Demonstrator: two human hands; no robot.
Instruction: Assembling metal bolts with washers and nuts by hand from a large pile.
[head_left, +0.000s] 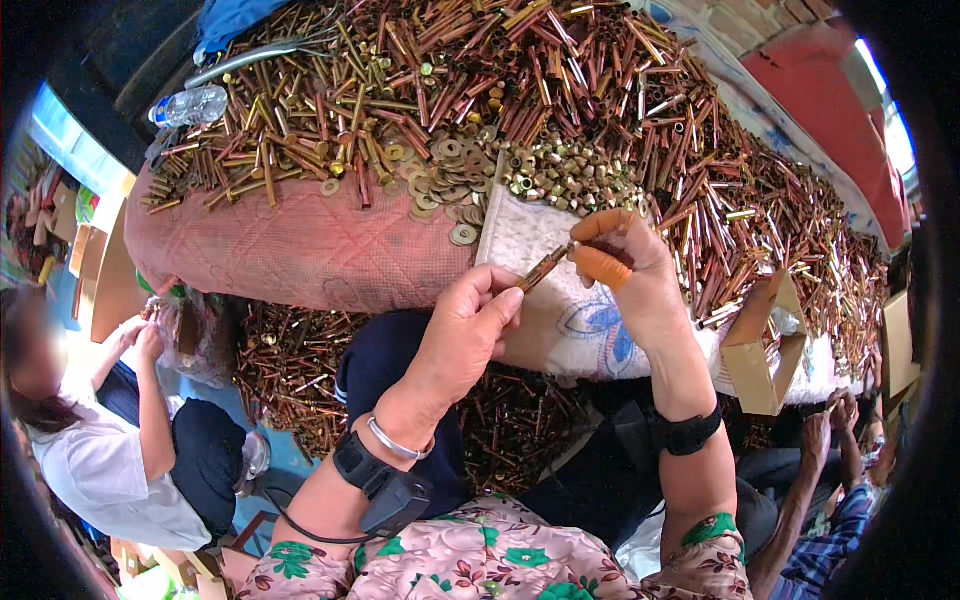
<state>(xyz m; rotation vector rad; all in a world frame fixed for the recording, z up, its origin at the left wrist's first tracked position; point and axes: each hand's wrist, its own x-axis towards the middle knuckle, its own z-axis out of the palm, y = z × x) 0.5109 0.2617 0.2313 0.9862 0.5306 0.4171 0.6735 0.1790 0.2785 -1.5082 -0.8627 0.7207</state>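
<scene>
My left hand (465, 330) pinches a brass-coloured anchor bolt (540, 272) between thumb and fingertips, its far end tilted up to the right. At that end is my right hand (630, 265), its fingers curled round the tip. Orange covers sit on some of the right fingers. Whether a small nut is between them is too small to tell. Just beyond my hands lie a heap of metal nuts (570, 175) and a pile of flat washers (455, 170). Long metal bolts and sleeves (560, 70) are heaped behind these.
A pink quilted pad (310, 245) and a white cloth (520, 235) edge the work heap. An open cardboard box (762, 345) stands at the right, a plastic bottle (190, 106) at the far left. People sit on both sides; more metal pieces (300, 375) lie below.
</scene>
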